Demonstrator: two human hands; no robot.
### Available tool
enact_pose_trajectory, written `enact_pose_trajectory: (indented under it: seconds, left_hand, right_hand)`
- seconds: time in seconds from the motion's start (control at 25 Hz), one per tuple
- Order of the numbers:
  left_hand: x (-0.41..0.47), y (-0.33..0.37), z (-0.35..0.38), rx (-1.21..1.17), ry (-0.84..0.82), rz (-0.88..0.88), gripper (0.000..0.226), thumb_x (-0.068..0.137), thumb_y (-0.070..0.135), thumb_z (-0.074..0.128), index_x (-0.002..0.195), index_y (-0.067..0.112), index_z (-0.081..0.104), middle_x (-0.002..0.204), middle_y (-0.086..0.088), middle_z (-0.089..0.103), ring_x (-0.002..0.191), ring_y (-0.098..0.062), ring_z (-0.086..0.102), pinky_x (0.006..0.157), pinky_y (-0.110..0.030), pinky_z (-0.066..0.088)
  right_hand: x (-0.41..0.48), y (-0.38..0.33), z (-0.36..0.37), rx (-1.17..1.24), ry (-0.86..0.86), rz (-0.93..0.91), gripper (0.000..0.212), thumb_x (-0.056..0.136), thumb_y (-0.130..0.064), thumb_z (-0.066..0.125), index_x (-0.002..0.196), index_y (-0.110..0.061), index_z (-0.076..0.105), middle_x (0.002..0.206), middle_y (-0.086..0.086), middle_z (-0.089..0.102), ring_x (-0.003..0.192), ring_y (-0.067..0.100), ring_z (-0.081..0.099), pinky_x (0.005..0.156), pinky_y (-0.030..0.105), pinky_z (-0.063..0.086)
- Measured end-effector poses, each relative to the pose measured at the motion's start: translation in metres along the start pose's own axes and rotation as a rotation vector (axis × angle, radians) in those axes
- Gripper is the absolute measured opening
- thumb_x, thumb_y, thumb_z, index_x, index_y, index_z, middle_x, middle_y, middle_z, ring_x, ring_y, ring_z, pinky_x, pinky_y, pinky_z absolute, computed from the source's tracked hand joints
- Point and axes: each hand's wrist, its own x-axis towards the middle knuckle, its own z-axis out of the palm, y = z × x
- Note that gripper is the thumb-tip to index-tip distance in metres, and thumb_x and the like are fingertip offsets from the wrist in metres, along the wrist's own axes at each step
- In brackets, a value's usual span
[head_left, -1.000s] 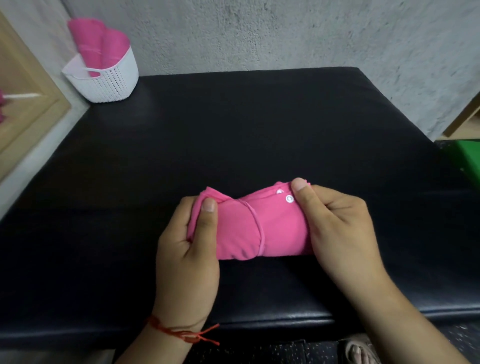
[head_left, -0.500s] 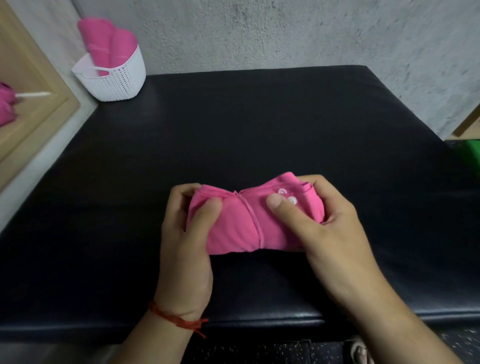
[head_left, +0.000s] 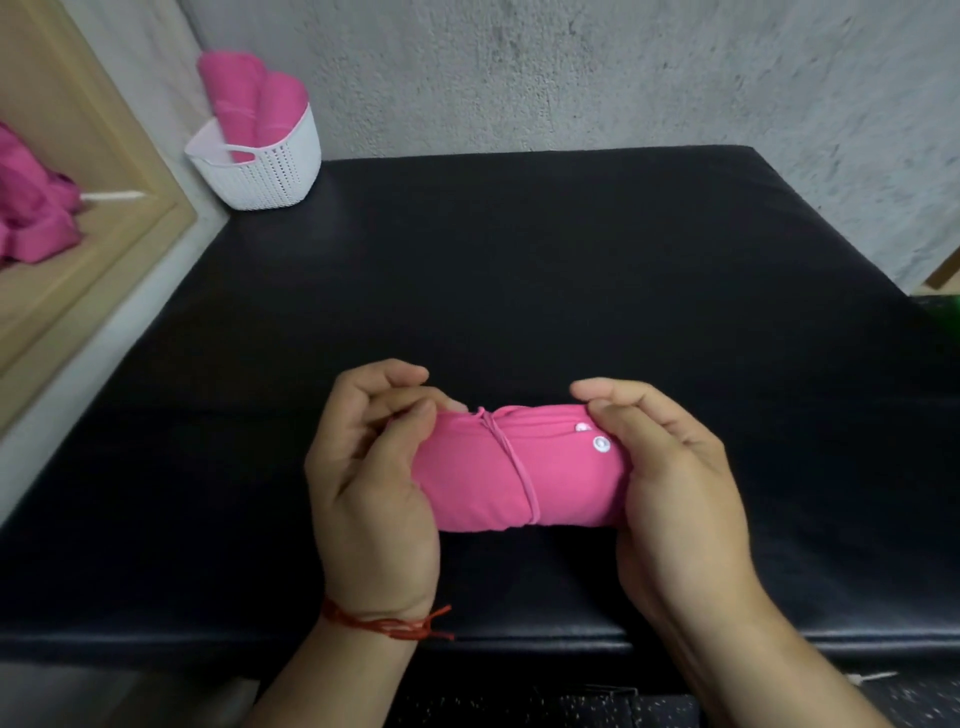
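While it sits low centre of the frame over the black padded bench (head_left: 519, 270), I see the rolled pink garment (head_left: 498, 478) gripped at both ends: left hand (head_left: 371, 467) curled round its left end, right hand (head_left: 670, 483) round its right. A white basket (head_left: 270, 171) of pink rolls (head_left: 249, 104) is at the upper left.

White basket (head_left: 270, 171) of pink rolls (head_left: 244, 104) by black table's (head_left: 571, 260) far-left corner

The rolled garment (head_left: 519, 475) at lower centre is soft, matt pink cloth with glossy white snap buttons (head_left: 601, 444). The desk (head_left: 519, 270) has smooth black padding with a faint sheen. Upper left, the basket (head_left: 265, 171) is perforated white plastic; the wall (head_left: 571, 67) is rough grey plaster.
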Motion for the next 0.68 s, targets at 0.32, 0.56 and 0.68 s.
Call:
enact_pose_trajectory:
  seconds: [0.32,0.56,0.68]
  left_hand:
    - [0.020,0.034,-0.029,-0.015,-0.077,-0.668,0.024,0.100,0.038,0.060,0.107,0.021,0.076,0.107,-0.006,0.079,0.096,-0.029,0.076,0.077,-0.050,0.062]
    - [0.025,0.073,-0.083,0.232,-0.019,0.032,0.031,0.106,0.023,0.043,0.093,0.019,0.071,0.095,0.000,0.074,0.093,-0.022,0.070,0.079,-0.033,0.051]
    - [0.036,0.090,-0.111,0.319,-0.010,0.216,0.032,0.108,0.020,0.040,0.098,0.019,0.071,0.102,0.003,0.074,0.098,-0.013,0.070,0.083,-0.020,0.049]
  right_hand:
    - [-0.026,-0.024,0.043,-0.169,-0.021,-0.359,0.034,0.104,-0.002,0.053,0.095,-0.019,0.080,0.089,0.004,0.076,0.077,0.013,0.064,0.067,0.022,0.052]
    - [-0.037,-0.039,0.099,-0.123,-0.230,-0.352,0.036,0.109,-0.001,0.041,0.114,-0.013,0.074,0.112,0.006,0.079,0.107,0.020,0.074,0.090,0.027,0.059]
    - [-0.043,-0.045,0.120,-0.315,-0.328,-0.215,0.035,0.114,-0.027,0.038,0.120,-0.029,0.072,0.115,-0.007,0.076,0.110,0.022,0.072,0.096,0.043,0.061]
